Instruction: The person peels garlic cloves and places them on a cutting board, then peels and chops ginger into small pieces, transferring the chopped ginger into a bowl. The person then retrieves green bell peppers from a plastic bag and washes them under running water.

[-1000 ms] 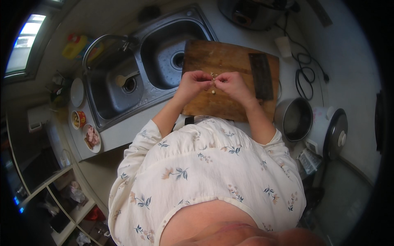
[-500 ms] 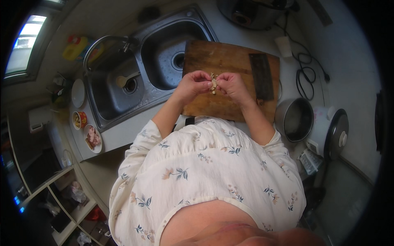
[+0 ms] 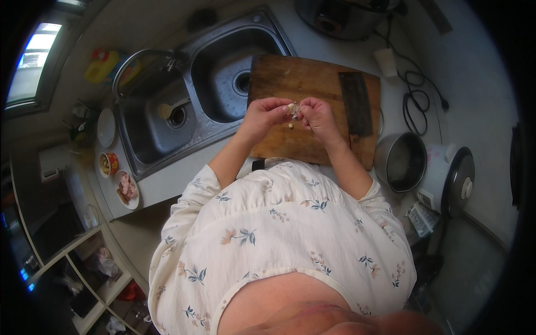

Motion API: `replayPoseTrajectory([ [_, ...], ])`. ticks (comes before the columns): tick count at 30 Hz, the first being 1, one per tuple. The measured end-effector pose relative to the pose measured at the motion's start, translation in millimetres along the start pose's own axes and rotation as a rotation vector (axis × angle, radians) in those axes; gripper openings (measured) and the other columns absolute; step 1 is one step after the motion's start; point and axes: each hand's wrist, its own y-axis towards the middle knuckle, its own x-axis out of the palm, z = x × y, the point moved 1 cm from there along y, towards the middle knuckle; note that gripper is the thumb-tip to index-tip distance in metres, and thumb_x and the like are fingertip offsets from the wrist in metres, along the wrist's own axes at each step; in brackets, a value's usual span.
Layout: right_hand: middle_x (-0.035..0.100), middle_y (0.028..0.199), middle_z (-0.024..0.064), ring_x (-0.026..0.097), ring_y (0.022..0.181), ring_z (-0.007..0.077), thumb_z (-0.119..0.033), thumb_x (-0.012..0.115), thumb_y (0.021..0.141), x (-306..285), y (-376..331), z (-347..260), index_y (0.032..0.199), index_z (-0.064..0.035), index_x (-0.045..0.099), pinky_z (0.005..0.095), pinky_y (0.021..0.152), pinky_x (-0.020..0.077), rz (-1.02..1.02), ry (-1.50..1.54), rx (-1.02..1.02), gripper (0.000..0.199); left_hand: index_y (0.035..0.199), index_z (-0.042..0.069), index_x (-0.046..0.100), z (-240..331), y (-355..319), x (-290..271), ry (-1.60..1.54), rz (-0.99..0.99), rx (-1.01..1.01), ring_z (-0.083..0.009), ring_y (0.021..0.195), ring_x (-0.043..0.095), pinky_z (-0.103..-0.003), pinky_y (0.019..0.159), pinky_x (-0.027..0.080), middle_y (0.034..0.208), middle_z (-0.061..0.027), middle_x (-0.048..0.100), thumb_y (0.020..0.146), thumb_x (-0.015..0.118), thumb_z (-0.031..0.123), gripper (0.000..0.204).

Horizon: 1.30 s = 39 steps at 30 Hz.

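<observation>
Over the wooden cutting board (image 3: 307, 148), my left hand (image 3: 261, 115) pinches a pale garlic clove (image 3: 291, 109) between thumb and fingertips. Thin papery skin (image 3: 296, 114) shows at the clove's right side, where the closed fingers of my right hand (image 3: 319, 119) grip it. A small pale piece (image 3: 291, 126) lies on the board just below my fingertips; other bits beside it are partly hidden. On the board's right side rests a dark, wide-bladed kitchen knife (image 3: 355, 103).
A double steel sink (image 3: 195, 125) borders the board on the left, with a ladle (image 3: 173, 108) in one basin. A plate of raw meat (image 3: 128, 190) and a tub (image 3: 108, 164) stand at far left. To the right are a metal pot (image 3: 400, 163) and a black cord (image 3: 413, 95).
Both hands have shifted slightly right, and my fingertips have parted a little. More whitish skin shows between them. The board and knife stay put.
</observation>
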Motion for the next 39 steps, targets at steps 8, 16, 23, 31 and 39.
replayPoseTrajectory([
  [8, 0.057, 0.066, -0.0003, 0.047, 0.051, 0.0037, -0.015, 0.058, 0.082, 8, -3, -11, 0.081, -0.0017, 0.059, 0.0169, 0.044, 0.0364, -0.017, -0.223, -0.038, 0.013, 0.1, -0.002, 0.058, -4, 2, -2, 0.273, 0.007, 0.163, -0.0117, 0.08, 0.059, -0.025, 0.072, 0.049, 0.089, -0.006, 0.061, 0.084, 0.055, 0.007, 0.019],
  [16, 0.059, 0.065, 0.0006, 0.047, 0.048, 0.0034, -0.01, 0.058, 0.079, 7, -5, -16, 0.077, -0.0003, 0.062, 0.0175, 0.042, 0.0354, -0.062, -0.252, -0.03, 0.011, 0.096, -0.002, 0.061, -2, -4, -4, 0.495, -0.012, 0.343, -0.0104, 0.075, 0.058, -0.022, 0.067, 0.047, 0.081, -0.0043, 0.06, 0.081, 0.06, 0.005, 0.017],
  [23, 0.058, 0.059, 0.0008, 0.047, 0.047, 0.0036, -0.007, 0.057, 0.076, 6, -6, -16, 0.069, -0.0006, 0.063, 0.0178, 0.041, 0.0351, -0.094, -0.349, 0.005, 0.011, 0.091, 0.001, 0.063, 10, -10, -4, 0.92, -0.047, 0.629, -0.0176, 0.068, 0.059, -0.025, 0.059, 0.046, 0.076, -0.0086, 0.06, 0.074, 0.063, -0.001, 0.017],
  [31, 0.057, 0.06, 0.0013, 0.046, 0.046, 0.004, -0.008, 0.055, 0.078, 10, -4, -5, 0.072, -0.0004, 0.061, 0.0171, 0.04, 0.0339, -0.032, -0.09, 0.041, 0.011, 0.091, 0.0, 0.062, 2, -11, 0, 0.827, 0.009, 0.567, -0.0161, 0.072, 0.06, -0.024, 0.063, 0.047, 0.083, -0.0085, 0.062, 0.076, 0.062, 0.0, 0.015],
  [39, 0.055, 0.064, 0.0023, 0.043, 0.046, 0.0043, -0.005, 0.051, 0.08, 15, -3, -3, 0.08, -0.0012, 0.056, 0.017, 0.038, 0.0324, 0.116, 0.221, 0.015, 0.006, 0.098, 0.002, 0.055, -16, -4, -2, -0.265, 0.055, 0.13, -0.0141, 0.084, 0.058, -0.025, 0.076, 0.048, 0.095, -0.0065, 0.059, 0.083, 0.053, 0.001, 0.015],
])
